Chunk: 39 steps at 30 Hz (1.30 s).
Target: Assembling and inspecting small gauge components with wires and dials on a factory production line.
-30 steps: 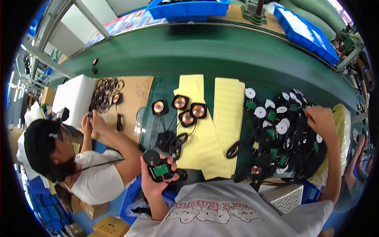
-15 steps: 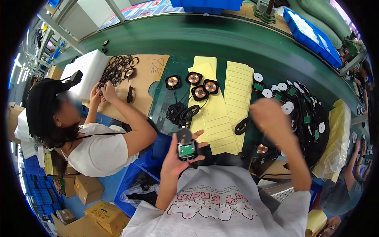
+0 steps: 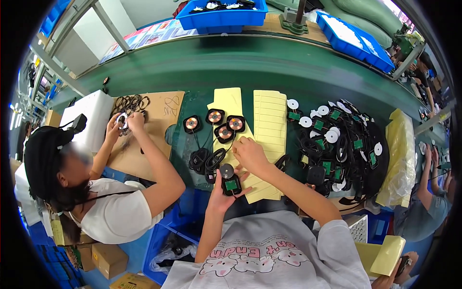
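Note:
My left hand (image 3: 220, 198) holds a small black square housing with a green circuit board (image 3: 231, 185) facing up. A round grey disc (image 3: 226, 170) stands at the far edge of that housing. My right hand (image 3: 251, 155) is above the yellow sheets (image 3: 269, 115), its fingers drawn together; whatever they pinch, if anything, is hidden. Just beyond those fingertips lie several black square units with copper coils (image 3: 236, 123). Their coiled black cables (image 3: 213, 161) rest to the left of my right hand.
A heap of cabled green boards and white discs (image 3: 332, 137) covers the right side, beside a plastic-wrapped yellow stack (image 3: 398, 159). At left, a co-worker (image 3: 110, 207) handles a small part over a cardboard sheet (image 3: 159, 130). Blue bins (image 3: 221, 19) stand along the far side.
My right hand has swung left from beside the heap to above the yellow sheets, near my left hand. My left hand keeps its hold on the housing. The view has shifted.

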### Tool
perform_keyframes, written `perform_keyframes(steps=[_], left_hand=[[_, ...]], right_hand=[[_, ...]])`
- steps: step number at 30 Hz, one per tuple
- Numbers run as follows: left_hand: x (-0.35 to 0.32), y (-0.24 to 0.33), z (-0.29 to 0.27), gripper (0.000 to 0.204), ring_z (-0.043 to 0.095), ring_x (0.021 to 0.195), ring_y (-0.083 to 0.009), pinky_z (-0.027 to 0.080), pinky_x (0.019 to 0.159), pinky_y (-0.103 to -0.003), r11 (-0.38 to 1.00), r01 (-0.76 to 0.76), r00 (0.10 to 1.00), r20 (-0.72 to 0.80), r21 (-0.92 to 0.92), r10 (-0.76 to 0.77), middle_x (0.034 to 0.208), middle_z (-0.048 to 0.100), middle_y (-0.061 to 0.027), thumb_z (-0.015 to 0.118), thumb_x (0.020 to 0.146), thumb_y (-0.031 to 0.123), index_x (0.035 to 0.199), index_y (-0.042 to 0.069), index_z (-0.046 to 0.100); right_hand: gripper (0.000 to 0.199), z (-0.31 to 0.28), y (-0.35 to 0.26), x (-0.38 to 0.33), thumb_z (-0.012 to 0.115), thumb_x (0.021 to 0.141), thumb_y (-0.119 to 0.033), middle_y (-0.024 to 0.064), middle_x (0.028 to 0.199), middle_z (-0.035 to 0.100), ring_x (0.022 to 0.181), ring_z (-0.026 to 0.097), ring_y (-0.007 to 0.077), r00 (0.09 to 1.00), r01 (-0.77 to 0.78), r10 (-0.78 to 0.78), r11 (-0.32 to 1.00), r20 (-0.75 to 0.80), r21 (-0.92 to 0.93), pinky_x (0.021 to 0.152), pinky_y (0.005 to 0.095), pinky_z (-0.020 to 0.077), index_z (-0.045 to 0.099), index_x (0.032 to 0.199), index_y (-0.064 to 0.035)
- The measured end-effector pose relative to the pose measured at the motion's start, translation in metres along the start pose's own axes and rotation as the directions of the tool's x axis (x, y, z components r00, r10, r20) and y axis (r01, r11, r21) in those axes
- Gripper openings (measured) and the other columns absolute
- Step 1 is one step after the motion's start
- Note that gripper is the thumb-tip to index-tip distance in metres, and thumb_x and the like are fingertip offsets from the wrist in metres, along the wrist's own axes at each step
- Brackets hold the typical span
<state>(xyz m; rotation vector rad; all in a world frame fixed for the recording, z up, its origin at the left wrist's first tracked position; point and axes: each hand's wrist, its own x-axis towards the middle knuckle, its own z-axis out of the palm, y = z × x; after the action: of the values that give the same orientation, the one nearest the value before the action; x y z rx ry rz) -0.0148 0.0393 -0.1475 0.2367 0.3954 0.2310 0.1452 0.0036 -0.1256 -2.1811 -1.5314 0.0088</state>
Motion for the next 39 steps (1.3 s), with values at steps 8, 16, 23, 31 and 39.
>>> perform_keyframes(steps=[8, 16, 23, 31, 39], left_hand=[[-0.011, -0.002, 0.01, 0.057, 0.039, 0.122, -0.0328, 0.039, 0.091, -0.06, 0.999, -0.027, 0.998, 0.064, 0.022, 0.025, 0.139, 0.032, -0.0078, 0.031, 0.093, 0.052, 0.109, 0.001, 0.052], [-0.06, 0.008, 0.088, 0.063, 0.041, 0.12, -0.0344, 0.041, 0.091, -0.055, 0.991, -0.051, 0.975, 0.221, 0.125, 0.022, 0.141, 0.029, -0.0138, 0.024, 0.093, 0.054, 0.116, 0.0, 0.048], [-0.067, -0.001, 0.103, 0.065, 0.045, 0.117, -0.0333, 0.044, 0.091, -0.047, 0.975, -0.099, 0.966, 0.254, 0.197, 0.047, 0.138, 0.034, -0.0147, 0.023, 0.093, 0.053, 0.127, 0.0, 0.038], [-0.066, -0.005, 0.114, 0.066, 0.043, 0.119, -0.0331, 0.045, 0.09, -0.041, 0.983, -0.064, 0.967, 0.255, 0.174, 0.018, 0.138, 0.032, -0.0208, 0.018, 0.093, 0.055, 0.123, 0.002, 0.044], [-0.063, -0.01, 0.119, 0.061, 0.043, 0.12, -0.0323, 0.044, 0.09, -0.038, 0.953, -0.054, 0.998, 0.028, 0.299, 0.048, 0.133, 0.041, -0.0182, 0.021, 0.094, 0.053, 0.125, 0.005, 0.042]], right_hand=[[0.01, -0.042, 0.022, -0.01, 0.061, 0.079, -0.011, 0.0047, 0.076, 0.061, 0.068, 0.056, 0.0136, 0.955, -0.267, 0.261, 0.544, 0.142, 0.795, 0.063, 0.0252, 0.0446, 0.058, 0.082, -0.0024], [0.006, -0.151, -0.063, -0.066, 0.066, 0.071, -0.005, 0.0009, 0.069, 0.061, 0.059, 0.048, 0.0087, 0.923, -0.339, 0.084, 0.642, 0.376, 0.688, 0.054, 0.0192, 0.0369, 0.063, 0.076, -0.0028], [0.009, -0.151, -0.072, -0.075, 0.067, 0.069, -0.005, 0.0029, 0.067, 0.062, 0.054, 0.05, 0.01, 0.955, -0.248, 0.078, 0.74, 0.286, 0.626, 0.049, 0.021, 0.0388, 0.064, 0.076, -0.0025], [0.01, -0.147, -0.068, -0.077, 0.068, 0.068, -0.006, 0.0021, 0.067, 0.061, 0.053, 0.051, 0.0112, 0.988, -0.114, 0.027, 0.801, 0.155, 0.588, 0.049, 0.0214, 0.04, 0.063, 0.076, -0.0034], [0.013, -0.146, -0.084, -0.082, 0.068, 0.065, -0.005, -0.0013, 0.075, 0.061, 0.061, 0.054, 0.0106, 0.968, -0.02, 0.058, 0.987, -0.243, 0.157, 0.056, 0.0215, 0.0428, 0.063, 0.077, -0.0068]])
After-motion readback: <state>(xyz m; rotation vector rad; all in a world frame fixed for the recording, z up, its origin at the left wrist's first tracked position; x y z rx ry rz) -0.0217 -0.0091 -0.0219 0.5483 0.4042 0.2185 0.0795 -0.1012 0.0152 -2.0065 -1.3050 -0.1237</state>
